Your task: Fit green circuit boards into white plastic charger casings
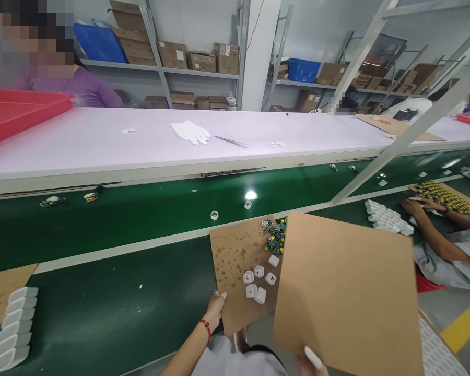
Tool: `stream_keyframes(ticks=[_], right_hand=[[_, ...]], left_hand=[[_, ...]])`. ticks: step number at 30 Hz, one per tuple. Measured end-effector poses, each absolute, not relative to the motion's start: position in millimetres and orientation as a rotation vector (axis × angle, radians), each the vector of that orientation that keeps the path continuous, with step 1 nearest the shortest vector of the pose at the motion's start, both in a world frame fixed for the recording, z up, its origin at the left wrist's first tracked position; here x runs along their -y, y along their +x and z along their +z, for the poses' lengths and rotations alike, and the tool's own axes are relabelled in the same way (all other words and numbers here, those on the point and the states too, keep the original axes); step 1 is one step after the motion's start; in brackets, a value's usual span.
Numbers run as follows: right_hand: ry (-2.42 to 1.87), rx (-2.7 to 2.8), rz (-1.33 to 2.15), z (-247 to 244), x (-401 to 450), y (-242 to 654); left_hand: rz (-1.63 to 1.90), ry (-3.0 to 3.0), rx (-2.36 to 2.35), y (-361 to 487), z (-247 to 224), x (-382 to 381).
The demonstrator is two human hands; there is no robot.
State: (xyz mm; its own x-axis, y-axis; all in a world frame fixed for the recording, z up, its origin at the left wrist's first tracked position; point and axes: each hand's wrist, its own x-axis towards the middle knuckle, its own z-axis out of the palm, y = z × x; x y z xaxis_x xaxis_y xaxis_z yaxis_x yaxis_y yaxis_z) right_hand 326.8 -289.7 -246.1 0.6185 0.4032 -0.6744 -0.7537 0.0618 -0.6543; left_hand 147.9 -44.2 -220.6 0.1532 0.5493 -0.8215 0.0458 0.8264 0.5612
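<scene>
Your left hand (215,312) pinches the lower edge of a stained brown cardboard sheet (231,256) at bottom centre of the frame, its fingers pressed together on the card. Your right hand (311,365) is at the lower edge of a larger plain brown cardboard sheet (347,297) at lower right, but its thumb is hidden, so you cannot tell how firm that hold is. Both sheets look light and fairly stiff, though thin enough to bow, so the edges seem the best place to grip, keeping the load level. The stained sheet carries a heap of small green circuit boards (276,237) near its top edge and loose square white plastic casings (254,284), which look free to slide. At right, a co-worker's hands (417,206) rest on a card of yellow-topped parts (450,198) over the green conveyor belt (102,230).
</scene>
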Motion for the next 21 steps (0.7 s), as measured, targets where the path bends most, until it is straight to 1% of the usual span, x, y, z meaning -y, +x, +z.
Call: stream_keyframes(ticks=[7, 12, 17, 21], right_hand=[[-0.975, -0.260, 1.103, -243, 226, 288], [-0.929, -0.199, 1.229, -256, 208, 281], [-0.881, -0.142, 1.239, -266, 179, 292], [-0.853, -0.075, 1.230, -265, 156, 302]], left_hand=[[0.405, 0.607, -1.306, 143, -191, 43], [0.430, 0.671, -1.255, 142, -190, 45], [0.419, 0.689, -1.250, 138, -193, 45], [0.396, 0.696, -1.281, 137, -193, 41]])
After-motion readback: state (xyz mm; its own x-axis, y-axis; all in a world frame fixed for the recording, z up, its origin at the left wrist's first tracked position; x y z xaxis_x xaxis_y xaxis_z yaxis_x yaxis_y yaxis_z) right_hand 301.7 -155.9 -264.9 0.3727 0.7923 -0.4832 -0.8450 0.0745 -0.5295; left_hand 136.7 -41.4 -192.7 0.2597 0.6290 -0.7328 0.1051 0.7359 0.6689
